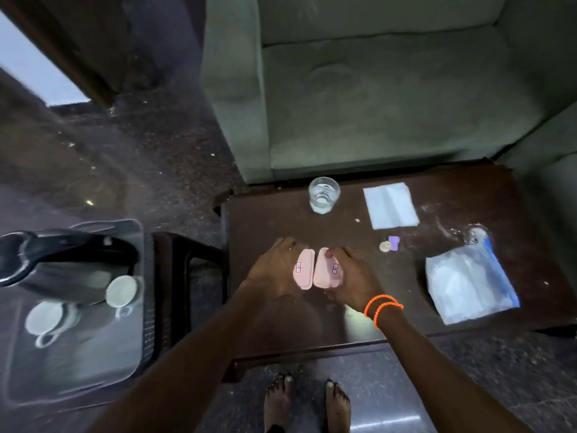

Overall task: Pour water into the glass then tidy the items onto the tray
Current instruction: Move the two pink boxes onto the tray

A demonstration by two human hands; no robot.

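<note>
A pink hinged case (315, 270) lies opened in two halves on the dark wooden table (406, 314), each half with a small label. My left hand (274, 270) grips the left half and my right hand (352, 279) grips the right half. A clear glass (324, 194) holding some water stands at the far edge of the table. To the left, a shiny metal tray (78, 364) sits on a low stool and carries a dark kettle (56, 264) and two white cups (121, 290).
A folded white napkin (390, 205) lies right of the glass. A small round pill and a purple piece (389, 244) lie mid-table. A clear zip bag (468, 279) rests at the right. A green sofa (390, 89) stands behind. My bare feet (307, 404) are below.
</note>
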